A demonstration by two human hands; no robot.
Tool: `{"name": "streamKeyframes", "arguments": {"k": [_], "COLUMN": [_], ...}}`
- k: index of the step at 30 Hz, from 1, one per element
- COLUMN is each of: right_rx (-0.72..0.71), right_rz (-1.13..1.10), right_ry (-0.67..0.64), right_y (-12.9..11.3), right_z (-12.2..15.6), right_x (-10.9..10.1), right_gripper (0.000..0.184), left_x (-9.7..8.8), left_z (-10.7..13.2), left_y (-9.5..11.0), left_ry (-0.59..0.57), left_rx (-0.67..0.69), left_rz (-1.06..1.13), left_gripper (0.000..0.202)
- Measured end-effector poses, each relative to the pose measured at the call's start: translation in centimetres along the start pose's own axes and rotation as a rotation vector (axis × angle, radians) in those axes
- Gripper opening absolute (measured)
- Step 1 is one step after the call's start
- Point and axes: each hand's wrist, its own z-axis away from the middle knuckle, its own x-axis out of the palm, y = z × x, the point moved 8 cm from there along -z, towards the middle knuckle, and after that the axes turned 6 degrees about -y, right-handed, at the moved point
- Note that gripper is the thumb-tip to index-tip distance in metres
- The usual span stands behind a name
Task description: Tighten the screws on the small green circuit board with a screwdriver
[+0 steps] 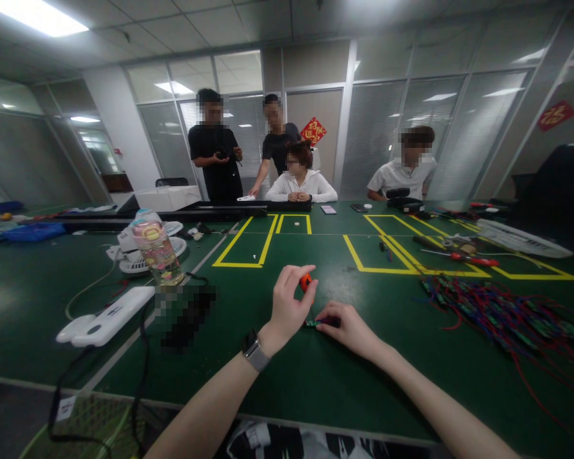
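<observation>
The board (310,323), small and green, lies low over the bench (316,389), in front of the operator, at the fingertips of the right hand (348,325). Its visible part projects to the left of those fingertips; its long axis appears to run from side to side. Dark wires (333,322) show under the right fingers. The right hand is closed on the board's right end; whether the board also touches the bench cannot be told.

The screwdriver (306,282), with an orange and black handle, is gripped between the thumb and fingers of the left hand (289,299). Its long axis is steep: handle uppermost, thin shaft directed down at the board. Tip contact cannot be confirmed. The board lies below the left grip and slightly to its right. The right hand is the nearer of the two to the board.

A watch (255,352) is fitted on the left wrist. To the right, well apart from the hands, lies the wire bundle (502,319), red and blue, with green pieces among it. Beyond the hands, tape outlines (239,264) mark the bench in yellow. To the left stands the bottle (157,252), and nearer, a white device (117,319).
</observation>
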Motion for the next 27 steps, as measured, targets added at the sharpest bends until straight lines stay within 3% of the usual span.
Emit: {"name": "streamKeyframes", "arguments": {"k": [7, 11, 18, 23, 27], "right_rx": [0.017, 0.02, 0.012, 0.012, 0.014], "right_rz": [0.018, 0.018, 0.007, -0.001, 0.0], "right_ry": [-0.007, -0.006, 0.002, -0.002, -0.002], "right_y": [-0.06, -0.24, 0.1, 0.02, -0.1], "right_z": [-0.03, -0.02, -0.04, -0.03, -0.05], "right_x": [-0.01, -0.08, 0.08, 0.05, -0.02], "right_gripper": [0.01, 0.009, 0.009, 0.009, 0.009], "left_x": [0.29, 0.0, 0.57, 0.17, 0.34], "left_z": [-0.07, -0.08, -0.09, -0.22, -0.23], "left_y": [-0.25, -0.23, -0.33, -0.49, -0.32], "left_ry": [-0.041, -0.004, -0.074, -0.039, -0.068], "left_rx": [-0.024, -0.009, -0.031, -0.036, -0.034], "left_rz": [0.028, -0.036, 0.043, -0.03, 0.011], "left_gripper": [0.03, 0.022, 0.038, 0.029, 0.035]}}
